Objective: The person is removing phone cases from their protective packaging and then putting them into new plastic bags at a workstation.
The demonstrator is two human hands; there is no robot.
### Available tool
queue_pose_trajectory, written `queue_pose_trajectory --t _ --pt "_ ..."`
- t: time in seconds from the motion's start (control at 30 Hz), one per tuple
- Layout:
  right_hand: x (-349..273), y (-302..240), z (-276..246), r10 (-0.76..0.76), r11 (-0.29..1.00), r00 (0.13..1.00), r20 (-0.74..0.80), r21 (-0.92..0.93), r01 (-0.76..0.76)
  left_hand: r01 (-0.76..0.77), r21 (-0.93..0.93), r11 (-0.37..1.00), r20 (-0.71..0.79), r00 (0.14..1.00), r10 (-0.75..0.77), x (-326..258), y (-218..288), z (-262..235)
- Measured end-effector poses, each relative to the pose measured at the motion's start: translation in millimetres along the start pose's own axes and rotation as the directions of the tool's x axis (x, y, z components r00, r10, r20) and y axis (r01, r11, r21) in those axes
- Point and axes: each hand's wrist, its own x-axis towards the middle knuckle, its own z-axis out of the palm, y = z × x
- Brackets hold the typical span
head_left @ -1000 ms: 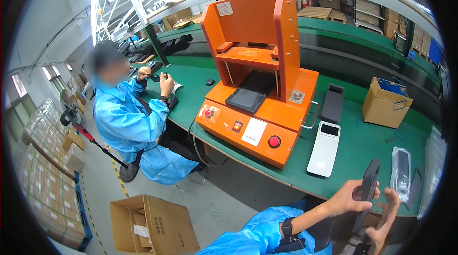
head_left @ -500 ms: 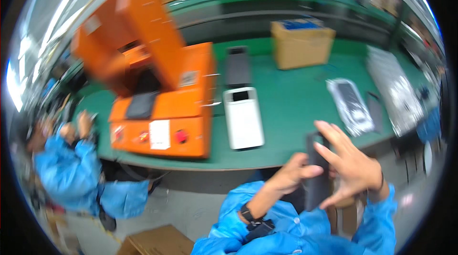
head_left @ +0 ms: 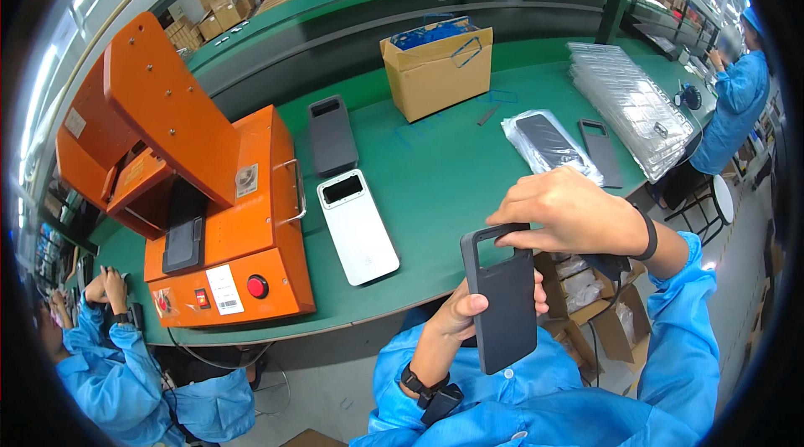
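A dark grey phone case (head_left: 505, 313) with a wide camera cut-out stands nearly upright in front of my body. My left hand (head_left: 455, 311) grips it around the lower half, thumb on the near side and fingertips showing at the right edge. At the top, my right hand (head_left: 578, 211) pinches the rim beside the cut-out between thumb and fingers. On the bench, a white phone-shaped piece (head_left: 360, 233) with a black window lies below another dark grey case (head_left: 332, 139). A case in a clear bag (head_left: 546, 142) and a bare grey case (head_left: 601, 154) lie farther right.
An orange press machine (head_left: 272, 238) with a red button fills the bench's left side. A cardboard box (head_left: 440, 79) holding blue strips stands at the back. Clear plastic trays (head_left: 628, 104) are stacked at right. Open cartons (head_left: 615, 326) sit below the bench. Co-workers (head_left: 741, 104) (head_left: 159, 380) are at both sides.
My view has swung to the right. My right hand has shifted from spreading around the case's side to pinching its top rim, and the case now shows its broad face; my left hand keeps hold.
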Motion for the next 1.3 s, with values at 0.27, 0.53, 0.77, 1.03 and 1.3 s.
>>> queue_pose_trajectory --t 0.27,0.53,0.77,1.03,1.3 --pt "33 3 6 -0.043 0.989 0.996 0.075 -0.140 0.054 -0.096 0.231 0.968 -0.180 0.974 0.140 -8 25 9" --pt "34 24 61 -0.353 0.927 0.753 -0.555 -0.102 0.360 0.605 0.775 -0.182 -0.147 0.453 0.879 -3 36 94" --pt "26 30 76 -0.271 0.930 0.702 -0.659 0.007 0.366 0.537 0.830 -0.147 -0.214 0.552 0.806 -8 43 82" --pt "33 28 56 -0.202 0.975 0.823 -0.530 -0.031 0.219 0.354 0.924 0.145 -0.325 0.525 0.786 4 38 69" --pt "49 34 20 -0.139 0.990 0.967 -0.214 -0.030 0.136 -0.271 0.273 0.923 -0.379 0.852 0.362 5 32 25"
